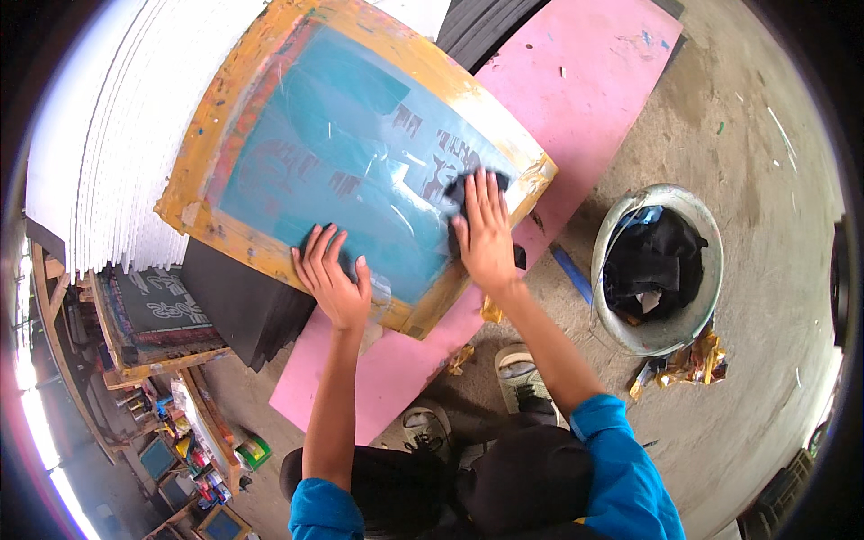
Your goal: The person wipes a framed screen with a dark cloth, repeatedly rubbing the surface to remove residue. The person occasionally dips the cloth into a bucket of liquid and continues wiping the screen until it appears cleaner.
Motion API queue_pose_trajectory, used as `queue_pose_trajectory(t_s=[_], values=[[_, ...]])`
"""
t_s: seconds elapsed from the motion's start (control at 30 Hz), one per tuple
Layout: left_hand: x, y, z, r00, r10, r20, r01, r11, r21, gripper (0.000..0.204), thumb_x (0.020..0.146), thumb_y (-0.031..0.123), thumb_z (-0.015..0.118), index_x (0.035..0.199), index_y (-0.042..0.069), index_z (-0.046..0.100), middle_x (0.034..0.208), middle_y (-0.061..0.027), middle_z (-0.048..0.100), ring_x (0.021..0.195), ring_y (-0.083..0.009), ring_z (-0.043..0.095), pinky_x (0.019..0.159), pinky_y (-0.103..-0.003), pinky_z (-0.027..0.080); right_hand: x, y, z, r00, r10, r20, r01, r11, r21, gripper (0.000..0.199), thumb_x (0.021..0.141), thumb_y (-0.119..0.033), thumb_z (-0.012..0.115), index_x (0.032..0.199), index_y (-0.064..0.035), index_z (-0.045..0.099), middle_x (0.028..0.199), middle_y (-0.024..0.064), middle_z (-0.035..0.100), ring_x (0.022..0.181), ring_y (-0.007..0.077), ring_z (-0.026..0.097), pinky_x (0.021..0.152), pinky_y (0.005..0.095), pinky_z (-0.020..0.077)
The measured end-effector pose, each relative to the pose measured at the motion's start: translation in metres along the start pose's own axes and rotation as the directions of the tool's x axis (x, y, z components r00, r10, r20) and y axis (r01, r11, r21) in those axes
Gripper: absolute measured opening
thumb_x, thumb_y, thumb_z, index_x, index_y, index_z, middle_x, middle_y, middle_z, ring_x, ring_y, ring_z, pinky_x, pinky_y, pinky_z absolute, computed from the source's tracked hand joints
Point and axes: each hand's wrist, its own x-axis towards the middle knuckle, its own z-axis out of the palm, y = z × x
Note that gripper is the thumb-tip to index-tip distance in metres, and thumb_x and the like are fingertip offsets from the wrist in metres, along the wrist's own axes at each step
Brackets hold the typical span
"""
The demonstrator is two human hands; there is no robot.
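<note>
A screen-printing frame with paint-stained yellowish wooden sides lies tilted across the upper middle. Its teal mesh carries greyish stencil shapes and shiny patches. At the right part of the mesh my right hand presses a black cloth down, fingers stretched over it. Part of the cloth is hidden beneath the palm. My left hand rests on the near edge of the frame and mesh, fingers a little apart and nothing in them.
A pink board lies under the frame. White sheets are stacked at left, black sheets below them. A bucket of dark cloths stands at right on the concrete floor. Tins and tools crowd the lower left.
</note>
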Motion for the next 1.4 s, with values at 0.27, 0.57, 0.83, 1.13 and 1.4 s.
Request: queue_pose_trajectory(t_s=[0.27, 0.57, 0.83, 1.13, 1.4], values=[[0.008, 0.004, -0.002, 0.999, 0.002, 0.035, -0.004, 0.998, 0.055, 0.037, 0.096, 0.033, 0.048, 0.120, 0.006, 0.054, 0.125, -0.0085, 0.054, 0.124, -0.0284, 0.048, 0.112, -0.055, 0.023, 0.011, 0.012, -0.017, 1.000, -0.001, 0.016, 0.003, 0.993, -0.114, 0.047, 0.099, -0.022, 0.047, 0.143, -0.0058, 0.042, 0.152, 0.0087, 0.035, 0.143, 0.0260, 0.028, 0.116, 0.0471, 0.0242], [0.002, 0.005, 0.002, 0.998, 0.003, 0.062, -0.005, 0.999, 0.040, 0.037, 0.096, 0.032, 0.048, 0.122, 0.006, 0.053, 0.126, -0.0098, 0.053, 0.126, -0.0295, 0.045, 0.112, -0.055, 0.021, 0.083, 0.015, -0.017, 0.986, -0.060, -0.157, 0.046, 0.995, -0.094, 0.060, 0.097, -0.029, 0.051, 0.148, -0.0053, 0.031, 0.155, 0.0128, 0.029, 0.143, 0.0312, 0.025, 0.114, 0.0543, 0.0221], [0.006, 0.003, -0.002, 1.000, 0.000, 0.024, -0.002, 0.999, 0.051, 0.036, 0.096, 0.034, 0.048, 0.119, 0.007, 0.054, 0.123, -0.0083, 0.054, 0.122, -0.0283, 0.048, 0.111, -0.055, 0.024, -0.003, 0.018, -0.007, 1.000, 0.011, 0.006, -0.010, 0.997, -0.073, 0.062, 0.096, -0.026, 0.052, 0.149, -0.0045, 0.029, 0.154, 0.0170, 0.029, 0.144, 0.0337, 0.023, 0.115, 0.0561, 0.0185], [0.001, 0.004, -0.001, 1.000, -0.011, 0.018, 0.010, 0.999, 0.043, 0.036, 0.097, 0.036, 0.047, 0.117, 0.007, 0.055, 0.121, -0.0069, 0.055, 0.120, -0.0270, 0.050, 0.109, -0.055, 0.026, 0.053, 0.016, -0.021, 0.995, 0.003, -0.097, -0.026, 0.970, -0.242, 0.050, 0.098, -0.027, 0.048, 0.145, -0.0113, 0.040, 0.153, 0.0036, 0.035, 0.142, 0.0231, 0.029, 0.115, 0.0569, 0.0182], [0.002, 0.000, -0.001, 1.000, -0.002, 0.008, 0.002, 0.999, 0.053, 0.036, 0.097, 0.036, 0.048, 0.118, 0.008, 0.055, 0.123, -0.0073, 0.054, 0.120, -0.0269, 0.049, 0.109, -0.055, 0.025, -0.030, 0.016, -0.005, 0.997, -0.033, 0.068, 0.042, 0.988, -0.150, 0.057, 0.096, -0.027, 0.053, 0.147, -0.0076, 0.034, 0.154, 0.0117, 0.032, 0.145, 0.0295, 0.024, 0.116, 0.0533, 0.0180]])
